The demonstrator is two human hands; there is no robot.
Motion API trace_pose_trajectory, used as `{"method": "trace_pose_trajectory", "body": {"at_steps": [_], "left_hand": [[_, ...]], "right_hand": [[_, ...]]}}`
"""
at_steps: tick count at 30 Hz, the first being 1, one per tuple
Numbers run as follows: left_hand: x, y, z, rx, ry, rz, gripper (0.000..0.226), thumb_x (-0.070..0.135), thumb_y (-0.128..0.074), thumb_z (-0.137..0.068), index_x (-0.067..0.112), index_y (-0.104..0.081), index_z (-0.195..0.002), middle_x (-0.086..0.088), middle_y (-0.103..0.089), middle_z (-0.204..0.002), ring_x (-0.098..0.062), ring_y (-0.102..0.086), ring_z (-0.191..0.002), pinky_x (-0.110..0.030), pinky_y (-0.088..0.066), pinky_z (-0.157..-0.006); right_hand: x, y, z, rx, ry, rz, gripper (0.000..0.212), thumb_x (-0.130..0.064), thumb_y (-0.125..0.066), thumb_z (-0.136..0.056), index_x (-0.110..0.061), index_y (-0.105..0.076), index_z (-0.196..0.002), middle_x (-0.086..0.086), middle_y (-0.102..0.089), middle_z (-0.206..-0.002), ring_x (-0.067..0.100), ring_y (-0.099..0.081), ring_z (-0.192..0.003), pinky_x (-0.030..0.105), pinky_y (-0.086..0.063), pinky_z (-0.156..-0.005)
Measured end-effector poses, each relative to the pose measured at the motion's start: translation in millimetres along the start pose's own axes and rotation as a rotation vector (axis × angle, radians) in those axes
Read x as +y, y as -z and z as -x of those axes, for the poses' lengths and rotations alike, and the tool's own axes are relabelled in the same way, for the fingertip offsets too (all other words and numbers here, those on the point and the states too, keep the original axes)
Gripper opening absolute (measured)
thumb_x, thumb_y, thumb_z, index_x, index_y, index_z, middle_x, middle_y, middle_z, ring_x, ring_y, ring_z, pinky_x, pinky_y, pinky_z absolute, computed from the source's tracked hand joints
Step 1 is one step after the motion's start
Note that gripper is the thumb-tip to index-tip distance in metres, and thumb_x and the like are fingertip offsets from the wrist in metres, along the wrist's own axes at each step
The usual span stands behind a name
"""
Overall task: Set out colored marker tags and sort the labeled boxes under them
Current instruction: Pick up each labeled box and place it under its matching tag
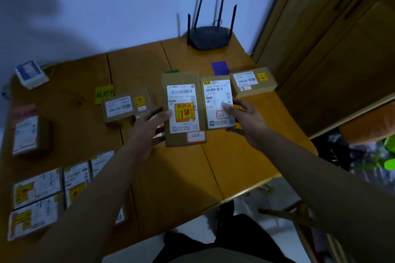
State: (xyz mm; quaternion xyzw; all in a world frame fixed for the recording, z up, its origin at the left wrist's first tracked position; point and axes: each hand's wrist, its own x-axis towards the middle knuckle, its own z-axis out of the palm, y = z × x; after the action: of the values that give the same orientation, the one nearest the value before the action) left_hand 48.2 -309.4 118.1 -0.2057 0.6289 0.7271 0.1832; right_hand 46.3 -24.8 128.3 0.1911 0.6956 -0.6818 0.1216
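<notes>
Brown cardboard fills the middle of the frame: a tall box (183,109) with a white shipping label and an orange-yellow fragile sticker lies flat on the wooden table (235,156), and a narrower box (218,103) marked K188 lies just to its right, their long edges touching. The left hand (149,128) rests against the tall box's left edge, fingers spread and thumb on its label, not closed around it. The right hand (245,119) lies on the narrower box's right side, thumb on the label and fingers loosely curled along the edge; whether it truly grips the box, I cannot tell.

Above the tall box a green tag (174,70) peeks out, mostly hidden by the box's top edge. A purple tag (220,68) sits just above the narrower box, and a small box (253,81) lies to the right of it. Left of centre a yellow tag (104,94) with dark handwriting lies on the table, with another small box (128,105) just below and right of it. At the left edge a pink tag (24,112) sits above a blurred box (30,134). More labelled boxes (42,196) crowd the lower left of the frame.

A black router (208,37) with four antennas stands at the table's far edge, upper centre. A white and blue packet (31,73) lies at the upper left.
</notes>
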Motion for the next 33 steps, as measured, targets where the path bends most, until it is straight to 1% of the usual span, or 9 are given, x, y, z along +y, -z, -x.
{"method": "trace_pose_trajectory", "body": {"at_steps": [3,6,8,15,21,24,28,30,33], "left_hand": [[-4,-30,-15,0.011,0.024,-0.001,0.051,0.034,-0.077,-0.09,0.023,-0.062,-0.137,-0.004,-0.076,-0.121,-0.029,-0.072,-0.112,-0.043,-0.062,-0.08],[-10,-64,-36,0.055,0.06,0.046,0.048,0.031,-0.074,-0.092,0.021,-0.062,-0.137,-0.009,-0.076,-0.122,-0.032,-0.072,-0.112,-0.052,-0.061,-0.089],[-15,-87,-50,0.094,0.088,0.062,0.045,0.031,-0.071,-0.095,0.02,-0.062,-0.138,-0.009,-0.074,-0.124,-0.032,-0.071,-0.113,-0.054,-0.06,-0.092],[-40,-137,-109,0.246,0.192,0.152,0.049,0.031,-0.068,-0.098,0.017,-0.056,-0.144,-0.001,-0.075,-0.109,-0.017,-0.072,-0.093,-0.031,-0.057,-0.064],[-43,-141,-163,0.324,0.19,0.184,0.054,0.033,-0.071,-0.096,0.019,-0.053,-0.146,-0.007,-0.075,-0.12,-0.024,-0.074,-0.1,-0.034,-0.059,-0.069],[-42,-135,-187,0.366,0.164,0.168,0.053,0.034,-0.069,-0.097,0.017,-0.054,-0.145,-0.01,-0.073,-0.124,-0.027,-0.073,-0.105,-0.035,-0.06,-0.072],[-40,-130,-202,0.374,0.132,0.092,0.051,0.035,-0.07,-0.097,0.016,-0.058,-0.143,0.001,-0.075,-0.104,-0.01,-0.075,-0.08,-0.021,-0.057,-0.053],[-42,-130,-204,0.391,0.105,0.012,0.052,0.037,-0.069,-0.097,0.016,-0.057,-0.143,0.011,-0.071,-0.096,0.001,-0.074,-0.067,-0.015,-0.054,-0.05],[-46,-132,-204,0.409,0.054,-0.215,0.054,0.047,-0.061,-0.1,0.018,-0.056,-0.145,0.021,-0.063,-0.09,0.004,-0.068,-0.07,-0.012,-0.05,-0.051]], "right_hand": [[1,25,-21,0.005,-0.015,-0.007,0.045,-0.039,-0.078,-0.092,-0.029,-0.063,-0.132,-0.003,-0.081,-0.107,0.017,-0.079,-0.093,0.046,-0.067,-0.082],[2,54,-51,0.012,-0.037,-0.047,0.049,-0.041,-0.079,-0.091,-0.027,-0.061,-0.135,0.001,-0.08,-0.114,0.022,-0.078,-0.101,0.05,-0.064,-0.086],[5,71,-73,0.021,-0.042,-0.08,0.048,-0.041,-0.078,-0.092,-0.026,-0.061,-0.134,0.003,-0.079,-0.116,0.026,-0.076,-0.106,0.048,-0.063,-0.083],[13,98,-145,-0.088,-0.067,-0.204,0.03,-0.03,-0.065,-0.102,-0.027,-0.065,-0.132,0.003,-0.079,-0.12,0.024,-0.077,-0.108,0.038,-0.063,-0.07],[24,82,-191,-0.206,-0.116,-0.225,0.026,-0.028,-0.061,-0.103,-0.027,-0.068,-0.128,0.003,-0.078,-0.122,0.017,-0.079,-0.098,0.033,-0.063,-0.064],[31,68,-208,-0.255,-0.147,-0.184,0.036,-0.028,-0.061,-0.104,-0.022,-0.06,-0.14,0.004,-0.077,-0.125,0.02,-0.077,-0.103,0.039,-0.06,-0.074],[34,53,-220,-0.288,-0.185,-0.163,0.038,-0.028,-0.061,-0.104,-0.023,-0.059,-0.141,0.006,-0.078,-0.121,0.023,-0.076,-0.1,0.042,-0.058,-0.078],[35,46,-223,-0.295,-0.2,-0.165,0.035,-0.028,-0.061,-0.104,-0.024,-0.061,-0.139,0.006,-0.08,-0.117,0.022,-0.077,-0.096,0.042,-0.059,-0.078],[39,38,-227,-0.292,-0.218,-0.168,0.03,-0.028,-0.06,-0.105,-0.024,-0.062,-0.135,0.006,-0.081,-0.112,0.02,-0.078,-0.09,0.04,-0.058,-0.075]]}}
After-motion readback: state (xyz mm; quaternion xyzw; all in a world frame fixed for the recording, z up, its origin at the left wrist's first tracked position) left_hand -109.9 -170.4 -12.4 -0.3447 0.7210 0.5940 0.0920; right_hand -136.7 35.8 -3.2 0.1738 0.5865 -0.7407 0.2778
